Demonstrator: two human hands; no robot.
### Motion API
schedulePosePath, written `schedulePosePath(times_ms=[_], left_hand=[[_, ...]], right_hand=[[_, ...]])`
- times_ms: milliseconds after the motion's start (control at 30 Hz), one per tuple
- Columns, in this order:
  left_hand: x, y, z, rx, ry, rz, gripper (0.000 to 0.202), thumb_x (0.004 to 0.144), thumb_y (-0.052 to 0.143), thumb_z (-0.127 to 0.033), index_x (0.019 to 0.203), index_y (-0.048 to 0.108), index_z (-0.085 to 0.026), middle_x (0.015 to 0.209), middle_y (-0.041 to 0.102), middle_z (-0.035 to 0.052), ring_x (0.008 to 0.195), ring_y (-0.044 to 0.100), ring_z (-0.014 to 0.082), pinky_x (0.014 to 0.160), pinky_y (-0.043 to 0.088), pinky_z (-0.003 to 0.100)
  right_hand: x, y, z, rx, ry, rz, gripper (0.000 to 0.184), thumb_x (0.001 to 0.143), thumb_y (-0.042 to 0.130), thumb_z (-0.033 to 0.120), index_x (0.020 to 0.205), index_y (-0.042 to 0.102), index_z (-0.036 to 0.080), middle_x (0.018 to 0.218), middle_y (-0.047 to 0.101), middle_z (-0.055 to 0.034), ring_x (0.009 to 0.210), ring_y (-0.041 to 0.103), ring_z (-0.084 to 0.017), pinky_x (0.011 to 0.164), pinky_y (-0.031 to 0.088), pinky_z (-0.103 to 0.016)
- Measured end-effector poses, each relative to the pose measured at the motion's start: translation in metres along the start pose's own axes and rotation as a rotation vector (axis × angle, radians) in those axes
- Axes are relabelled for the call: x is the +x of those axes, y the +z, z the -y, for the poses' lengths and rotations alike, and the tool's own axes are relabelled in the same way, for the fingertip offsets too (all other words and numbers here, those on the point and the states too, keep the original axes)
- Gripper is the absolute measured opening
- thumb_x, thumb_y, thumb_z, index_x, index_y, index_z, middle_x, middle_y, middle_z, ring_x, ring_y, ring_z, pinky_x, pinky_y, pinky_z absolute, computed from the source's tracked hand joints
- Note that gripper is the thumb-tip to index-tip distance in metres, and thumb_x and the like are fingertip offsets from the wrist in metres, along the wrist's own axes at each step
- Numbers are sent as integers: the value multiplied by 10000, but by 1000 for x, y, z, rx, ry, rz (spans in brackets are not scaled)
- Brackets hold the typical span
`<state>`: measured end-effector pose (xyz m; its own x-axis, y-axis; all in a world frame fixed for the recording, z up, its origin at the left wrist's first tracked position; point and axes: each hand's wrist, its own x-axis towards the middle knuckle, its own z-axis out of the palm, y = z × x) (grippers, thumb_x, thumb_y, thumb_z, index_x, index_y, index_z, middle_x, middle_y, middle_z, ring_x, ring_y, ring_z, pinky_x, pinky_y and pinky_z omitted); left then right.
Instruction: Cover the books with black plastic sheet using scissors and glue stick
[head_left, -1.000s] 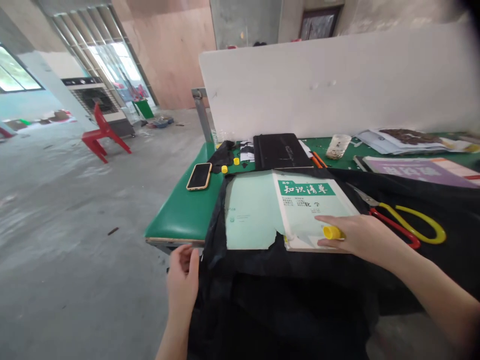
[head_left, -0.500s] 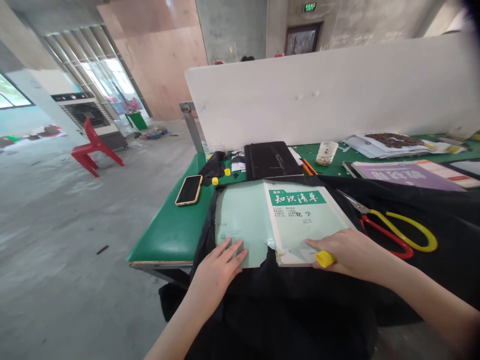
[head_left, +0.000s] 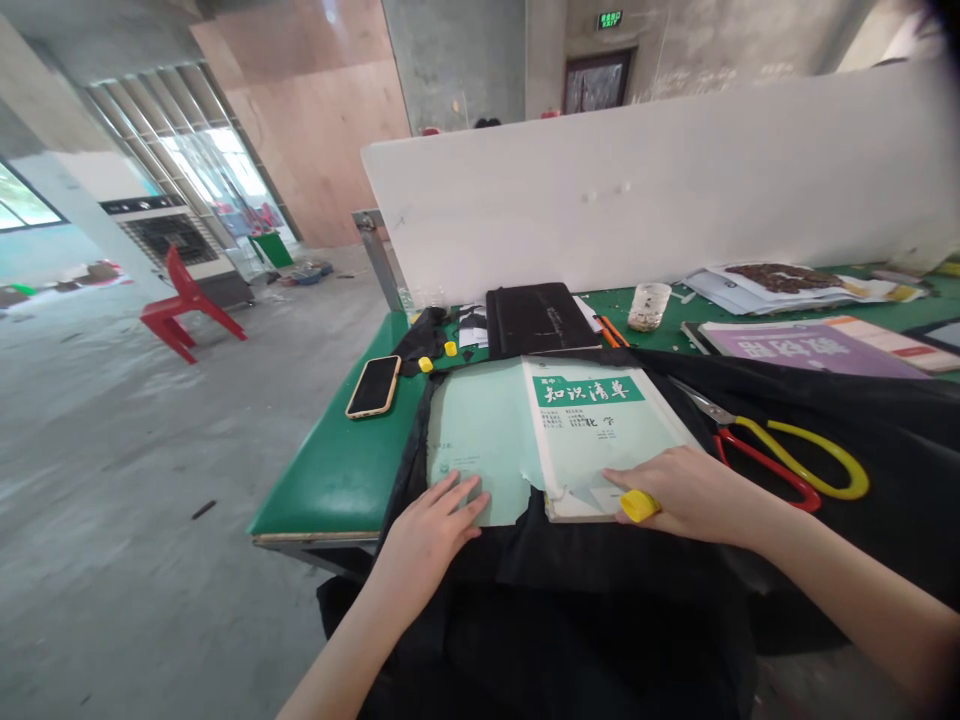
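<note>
A pale green book [head_left: 587, 440] lies on black cloth [head_left: 600, 580], its torn cover spread out to the left. My left hand [head_left: 439, 520] rests with fingers apart on the lower edge of the cover flap [head_left: 480, 430]. Over the book's lower right corner, my right hand [head_left: 679, 492] is closed around a small yellow tube [head_left: 639, 505]. Most of the tube is hidden in the palm, and the index finger points onto the book's front. Scissors [head_left: 772, 445] with one red and one yellow handle lie on the cloth, right of this hand.
On the green table [head_left: 322, 475] are a phone [head_left: 373, 387], two yellow caps [head_left: 438, 357], a black notebook [head_left: 540, 318], orange pens [head_left: 613, 332], a plastic cup [head_left: 649, 306] and a purple book [head_left: 795, 350]. A white board [head_left: 637, 190] stands behind. A red chair [head_left: 187, 300] stands on the floor.
The view has shifted slightly, so everything sits a little differently in it. Both hands keep nearly the same places on the book and cover.
</note>
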<state>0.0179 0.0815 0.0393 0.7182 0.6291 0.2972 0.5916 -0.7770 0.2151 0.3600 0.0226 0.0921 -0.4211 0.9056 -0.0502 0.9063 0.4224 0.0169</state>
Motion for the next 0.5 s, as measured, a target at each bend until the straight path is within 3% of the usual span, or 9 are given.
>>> schedulePosePath(times_ms=[267,500], left_hand=[[11,-7,5,-85,-1,-19,320,881,546,-260,1181,625,-333,1290,578,-3,1234,500,235,1006,450,373],[21,-7,7,103,7,112,326,926,471,-219,1225,592,-264,1342,535,5,1292,433,224,1049,420,383]], right_hand=[[8,-1,-9,-28,-3,26,418,837,533,404,1223,613,264,812,721,-66,729,676,-272,605,467,-357],[15,4,-16,-8,36,52,447,848,517,402,1272,573,274,879,719,-82,799,668,-269,651,460,-350]])
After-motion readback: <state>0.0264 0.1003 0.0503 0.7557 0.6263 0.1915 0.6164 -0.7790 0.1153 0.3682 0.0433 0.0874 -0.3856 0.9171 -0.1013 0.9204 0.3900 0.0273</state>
